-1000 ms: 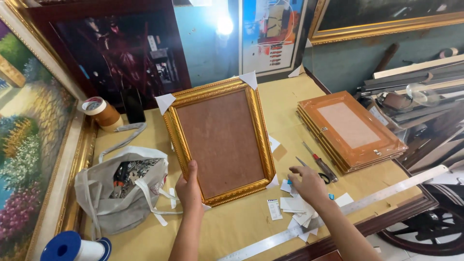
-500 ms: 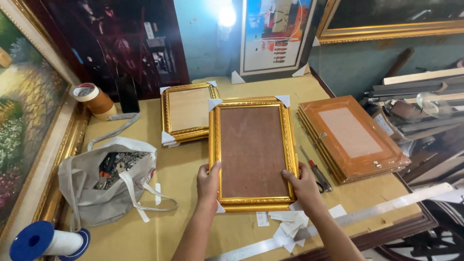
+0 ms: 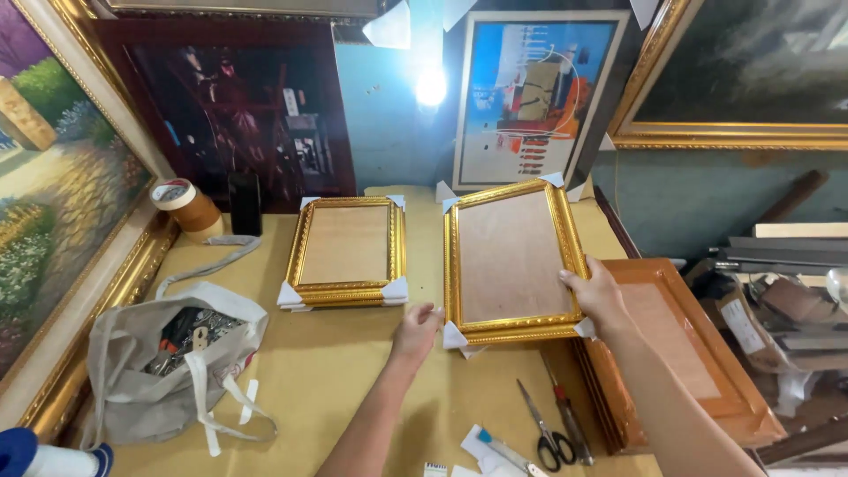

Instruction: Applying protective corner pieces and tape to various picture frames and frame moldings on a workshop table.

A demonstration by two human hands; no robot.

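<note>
My right hand (image 3: 597, 294) grips the lower right edge of a gold picture frame (image 3: 511, 258) with white paper corner guards and a brown backing, held tilted just above the table. My left hand (image 3: 416, 329) hovers at the frame's lower left corner, fingers loosely curled, touching or nearly touching it. A second gold frame (image 3: 346, 252), the top one of a small stack, lies flat to the left on the tan table (image 3: 336, 380).
A stack of orange-brown frames (image 3: 685, 353) lies at the right. Scissors (image 3: 541, 430), a pen and paper scraps sit near the front edge. A grey cloth bag (image 3: 168, 362) of tools, a tape roll (image 3: 184, 205) and large framed paintings (image 3: 62, 194) are at the left and back.
The gold frame has moved from the table's middle toward the right and back. My left hand has slipped off its lower edge; my right hand still holds it. The view has shifted.
</note>
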